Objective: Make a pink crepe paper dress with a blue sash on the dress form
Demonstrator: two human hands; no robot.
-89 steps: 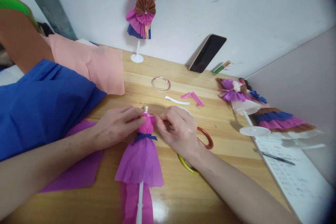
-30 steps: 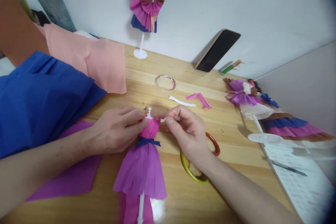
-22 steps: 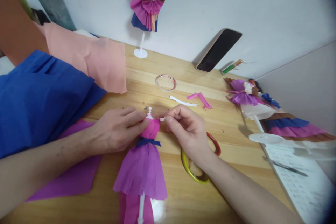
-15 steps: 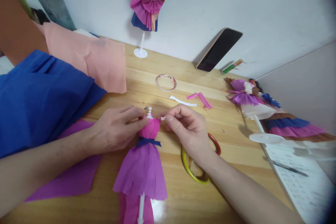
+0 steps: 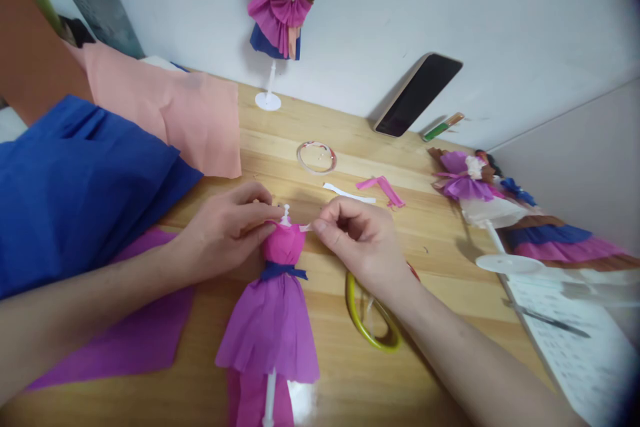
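A small white mannequin lies on the table in a dress of pink and purple crepe paper, tied at the waist with a dark blue paper band. My left hand is closed on the left top edge of the bodice, thumb and fingers pinching it beside the neck. On the other side my right hand pinches a small whitish strip that reaches to the bodice's right top edge. Yellow-and-red scissor handles lie partly hidden under my right wrist.
A ring-shaped tape roll, white strip and pink scrap lie beyond my hands. Blue paper and peach paper cover the left. A phone leans on the wall. Other dressed mannequins stand behind and right.
My left hand has shifted slightly up and left, uncovering more of the bodice. The right hand has moved a little outward, and more of the whitish strip shows by the dress's edge.
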